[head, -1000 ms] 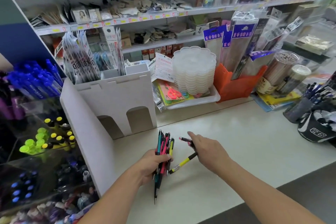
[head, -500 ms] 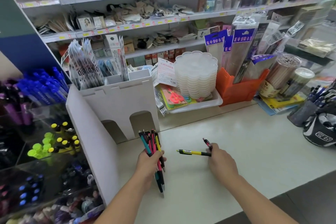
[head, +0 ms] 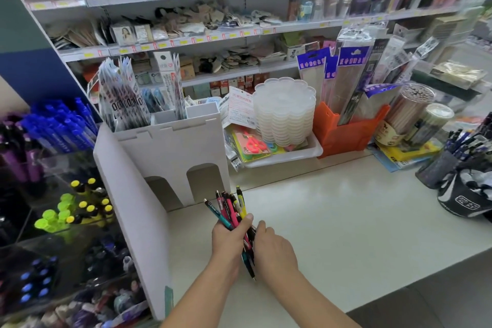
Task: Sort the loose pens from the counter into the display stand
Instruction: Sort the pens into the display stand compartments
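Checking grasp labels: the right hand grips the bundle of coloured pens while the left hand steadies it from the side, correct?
Sides are swapped. In the head view the left hand grips the bundle of coloured pens, and the right hand steadies it from the side.

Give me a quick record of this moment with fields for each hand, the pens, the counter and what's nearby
left hand: grips the bundle of pens around its middle
right hand: fingers touch the bundle's right side; whether it pinches a pen cannot be told
bundle of pens: teal, pink, black and yellow barrels, fanned, held above the counter
counter: pale surface, no loose pens visible on it
white divider stand: just behind the hands
clear display stand: far left, holds blue pens and yellow-capped markers
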